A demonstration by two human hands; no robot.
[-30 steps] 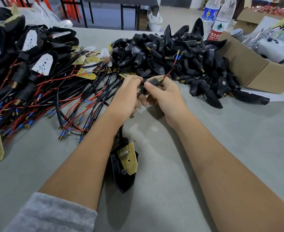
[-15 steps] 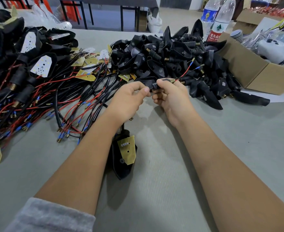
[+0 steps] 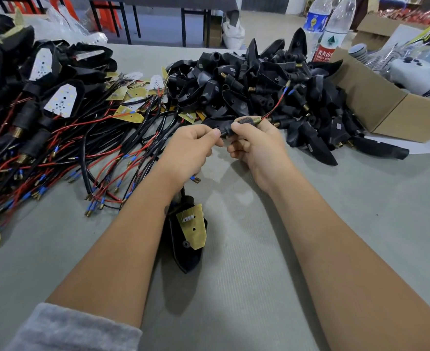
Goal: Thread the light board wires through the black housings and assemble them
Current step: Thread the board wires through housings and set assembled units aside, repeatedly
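My right hand (image 3: 257, 145) pinches the ribbed black stem of a housing (image 3: 245, 121) with a brass threaded tip. A red and a black wire (image 3: 276, 105) with blue-sleeved ends stick out of that tip, up and to the right. My left hand (image 3: 191, 150) pinches the housing's other end, close against the right hand's fingers. Below my left forearm lies a black housing (image 3: 186, 257) on the table with a yellow light board (image 3: 193, 226) resting loose in it.
A heap of empty black housings (image 3: 272, 79) lies behind my hands. Wired light boards (image 3: 64, 153) and finished units (image 3: 61, 97) spread on the left. A cardboard box (image 3: 383, 107) and two water bottles (image 3: 333, 34) stand at the right. Grey table (image 3: 246, 287).
Both hands rose and shifted slightly away from me. The wires have come further out of the brass tip, and the blue ends now reach higher to the right.
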